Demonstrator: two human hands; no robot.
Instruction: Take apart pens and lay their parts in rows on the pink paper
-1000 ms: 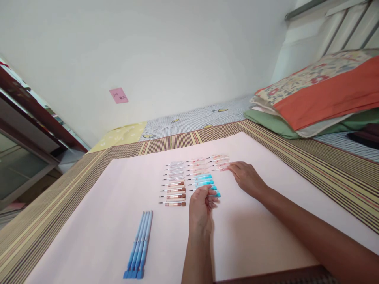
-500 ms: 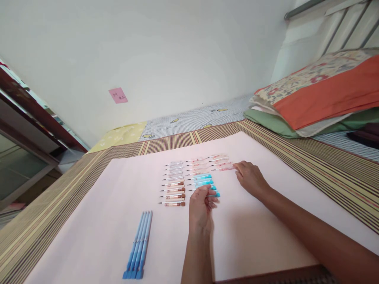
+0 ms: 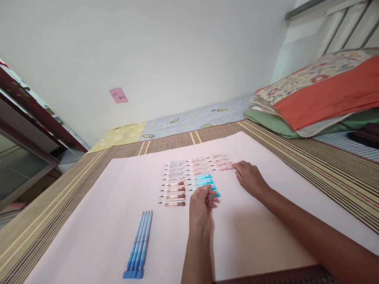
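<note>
Several short pens lie in neat rows on a pale pink sheet [image 3: 97, 221]: clear ones [image 3: 174, 167], brown-capped ones [image 3: 175, 194], teal ones [image 3: 204, 180] and pink-patterned ones [image 3: 220, 161]. My left hand [image 3: 201, 209] is curled, its fingertips pinching the nearest teal pen [image 3: 215, 195] at the row's end. My right hand [image 3: 250, 179] rests on the sheet, fingers bent, with fingertips on the end of the lowest pink-patterned pen [image 3: 226, 168].
Several blue pens [image 3: 139, 244] lie side by side at the near left. The sheet covers a striped mat [image 3: 340, 169] on a bed. Folded bedding and a pillow [image 3: 319, 90] sit at right. A pink note [image 3: 118, 95] hangs on the wall.
My right hand slid slightly right, drawing the lowest pink-patterned pen's end with it. The left hand stayed put.
</note>
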